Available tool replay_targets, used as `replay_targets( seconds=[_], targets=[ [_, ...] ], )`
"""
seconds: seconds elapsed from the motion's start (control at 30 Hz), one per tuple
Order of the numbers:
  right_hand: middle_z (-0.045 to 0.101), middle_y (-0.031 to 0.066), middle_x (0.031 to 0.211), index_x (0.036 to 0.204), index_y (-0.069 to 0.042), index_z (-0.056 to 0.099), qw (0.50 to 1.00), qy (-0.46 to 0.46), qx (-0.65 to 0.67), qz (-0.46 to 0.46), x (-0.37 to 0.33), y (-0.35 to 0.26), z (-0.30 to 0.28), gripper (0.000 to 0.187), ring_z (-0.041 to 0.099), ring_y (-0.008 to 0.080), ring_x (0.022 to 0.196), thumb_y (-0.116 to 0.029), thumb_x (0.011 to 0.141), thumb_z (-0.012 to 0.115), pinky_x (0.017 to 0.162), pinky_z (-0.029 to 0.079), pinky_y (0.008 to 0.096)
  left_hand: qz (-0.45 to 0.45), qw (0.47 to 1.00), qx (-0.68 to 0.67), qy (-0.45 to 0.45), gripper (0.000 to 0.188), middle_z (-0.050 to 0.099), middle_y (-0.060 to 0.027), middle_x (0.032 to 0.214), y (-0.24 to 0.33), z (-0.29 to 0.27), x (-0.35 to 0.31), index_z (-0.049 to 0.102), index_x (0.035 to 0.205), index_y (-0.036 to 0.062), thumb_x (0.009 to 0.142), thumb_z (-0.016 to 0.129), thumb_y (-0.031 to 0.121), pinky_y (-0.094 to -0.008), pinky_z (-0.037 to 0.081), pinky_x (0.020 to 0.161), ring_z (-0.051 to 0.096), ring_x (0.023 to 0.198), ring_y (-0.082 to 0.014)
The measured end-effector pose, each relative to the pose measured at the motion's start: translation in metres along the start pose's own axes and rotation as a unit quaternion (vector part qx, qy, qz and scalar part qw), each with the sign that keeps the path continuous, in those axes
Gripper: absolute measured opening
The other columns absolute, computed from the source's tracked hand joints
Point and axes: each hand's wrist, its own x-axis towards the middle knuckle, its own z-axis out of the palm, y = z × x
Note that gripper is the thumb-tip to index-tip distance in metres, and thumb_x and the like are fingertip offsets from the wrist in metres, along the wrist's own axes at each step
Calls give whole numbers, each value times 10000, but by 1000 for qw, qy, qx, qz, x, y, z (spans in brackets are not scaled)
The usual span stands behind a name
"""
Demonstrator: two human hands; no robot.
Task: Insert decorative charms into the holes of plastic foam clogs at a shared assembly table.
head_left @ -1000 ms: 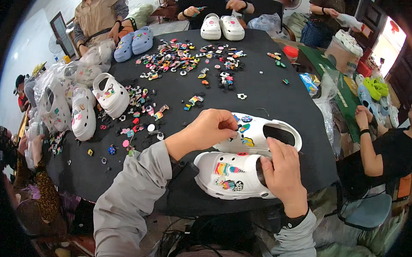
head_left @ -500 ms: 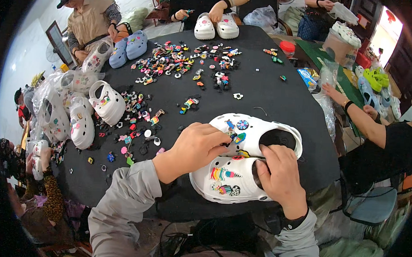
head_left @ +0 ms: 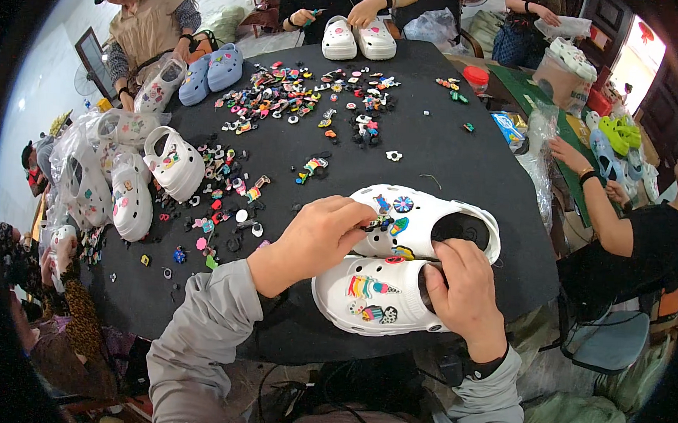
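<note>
Two white clogs lie side by side before me, toes to the left. The farther clog (head_left: 428, 215) carries charms, among them a round blue one (head_left: 403, 204). On the nearer clog (head_left: 331, 306) are a rainbow-coloured charm (head_left: 362, 287) and several more. My left hand (head_left: 308, 236) is pinched over the farther clog's toe, its fingertips on a small dark shoe charm (head_left: 376, 223), partly hidden. With the thumb in the nearer clog's opening and the fingers at the farther clog's edge, my right hand (head_left: 465, 293) grips the pair where they meet.
Loose charms (head_left: 272, 95) are scattered over the black table (head_left: 499, 188). At left stand a white clog (head_left: 173, 163) and bagged clogs (head_left: 83, 178); blue clogs (head_left: 212, 74) sit farther back. Across the table, a person's hand (head_left: 367, 10) touches another white pair (head_left: 375, 41). Other people work around.
My left fingertips have shifted slightly at the charm on the farther clog. The right hand keeps its grip. At the far left, a person has lowered a bagged clog.
</note>
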Motion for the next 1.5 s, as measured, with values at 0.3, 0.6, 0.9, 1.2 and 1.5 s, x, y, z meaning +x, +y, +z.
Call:
replay_targets(
  seconds=[0.3, 0.6, 0.9, 1.2, 1.5],
  targets=[
    [590, 152, 957, 1016, 27, 602, 1000, -14, 5, 8, 0, 0, -1, 294, 572, 320, 879, -175, 804, 629, 761, 451, 418, 77, 996, 21, -39, 278, 643, -103, 786, 11, 0, 20, 579, 1036, 68, 769, 648, 32, -432, 470, 644, 624, 714, -312],
    [586, 144, 948, 1002, 16, 601, 1000, -5, 19, 3, -1, 2, -1, 285, 573, 313, 877, -181, 800, 637, 760, 448, 418, 77, 991, 91, -54, 321, 656, -58, 786, 14, -1, 11, 586, 1071, 83, 765, 677, 50, -399, 474, 683, 634, 721, -279],
    [585, 147, 955, 998, 12, 594, 1000, -6, 13, 4, -1, 2, 3, 285, 569, 317, 880, -181, 795, 641, 765, 449, 420, 109, 983, 102, -104, 221, 633, -89, 737, 11, 4, 22, 604, 944, 58, 736, 679, 68, -421, 473, 653, 620, 686, -306],
    [579, 150, 945, 1005, 21, 577, 1000, 8, -15, 0, 1, 2, 3, 293, 564, 326, 876, -176, 795, 632, 755, 450, 425, 50, 991, 36, -122, 163, 623, -127, 725, -6, 6, 47, 623, 858, 23, 707, 657, 73, -392, 500, 644, 623, 681, -322],
    [548, 152, 829, 929, -7, 560, 1000, 12, 13, -6, 2, 2, 7, 233, 550, 340, 799, -216, 831, 592, 713, 445, 446, -42, 977, -23, -206, 223, 598, -103, 662, -13, 2, 47, 615, 727, 34, 638, 768, 169, -341, 455, 578, 591, 614, -241]
  ],
)
